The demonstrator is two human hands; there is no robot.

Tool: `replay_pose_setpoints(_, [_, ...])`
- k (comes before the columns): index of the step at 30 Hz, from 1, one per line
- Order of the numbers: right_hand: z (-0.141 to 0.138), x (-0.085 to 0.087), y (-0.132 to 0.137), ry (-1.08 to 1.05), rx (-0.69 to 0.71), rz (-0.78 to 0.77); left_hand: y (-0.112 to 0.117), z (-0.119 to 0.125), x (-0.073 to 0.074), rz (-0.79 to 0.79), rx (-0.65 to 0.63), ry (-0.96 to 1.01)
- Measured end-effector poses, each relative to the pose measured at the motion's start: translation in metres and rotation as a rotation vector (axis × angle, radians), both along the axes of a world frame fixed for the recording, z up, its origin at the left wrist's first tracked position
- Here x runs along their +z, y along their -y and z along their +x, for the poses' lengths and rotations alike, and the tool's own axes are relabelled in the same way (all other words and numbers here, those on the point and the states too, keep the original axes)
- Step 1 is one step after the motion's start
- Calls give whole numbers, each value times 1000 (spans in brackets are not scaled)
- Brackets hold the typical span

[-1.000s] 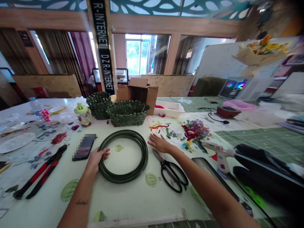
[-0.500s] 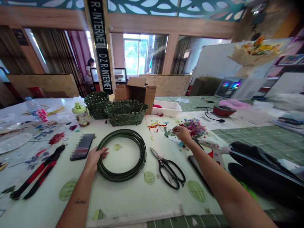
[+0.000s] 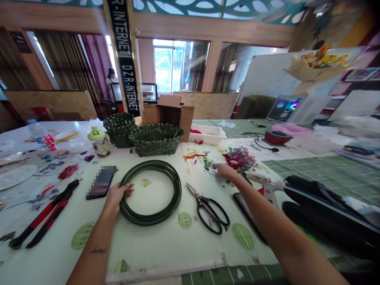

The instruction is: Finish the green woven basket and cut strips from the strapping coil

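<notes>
My left hand is closed round the left side of a coil of dark green flat strip, which lies on the table. My right hand is stretched out to the far right, fingers pinched at a small whitish piece beside green scraps. Whether it grips that piece is hard to make out. Just behind this hand stands a bunch of small colourful flowers. Between my arms lie black-handled scissors, blades slightly apart. Farther back are an oval woven green basket and a rounder one.
Red-handled pliers and a phone lie on the left, near a green-lidded cup. A white glue gun and a dark tablet-like slab sit under my right forearm. Behind the baskets stands a cardboard box.
My right hand has moved slightly left and down onto the whitish piece. My left hand stays on the coil. The whole view has shifted a little.
</notes>
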State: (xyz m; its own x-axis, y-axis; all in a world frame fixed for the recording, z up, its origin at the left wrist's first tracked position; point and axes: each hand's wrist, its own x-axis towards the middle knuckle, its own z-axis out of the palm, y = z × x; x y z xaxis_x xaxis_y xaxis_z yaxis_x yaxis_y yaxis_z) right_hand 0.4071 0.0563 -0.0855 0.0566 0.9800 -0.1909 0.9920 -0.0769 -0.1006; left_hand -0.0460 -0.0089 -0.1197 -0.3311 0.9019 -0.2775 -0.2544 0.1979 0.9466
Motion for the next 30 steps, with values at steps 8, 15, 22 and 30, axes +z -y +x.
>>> replay_pose_setpoints(8, [-1,5,-2,7,38,-118,2,1,3,-4,10,11])
replay_pose_setpoints(15, [5,2,-9,-72,5,-49,1,1,3,1,14,21])
replay_pose_setpoints(22, [10,1,-9,-354,-88,27,0,0,0,11,8,20])
replay_pose_setpoints(30, [10,29,-15,-827,-345,413,-2,0,-2,10,7,21])
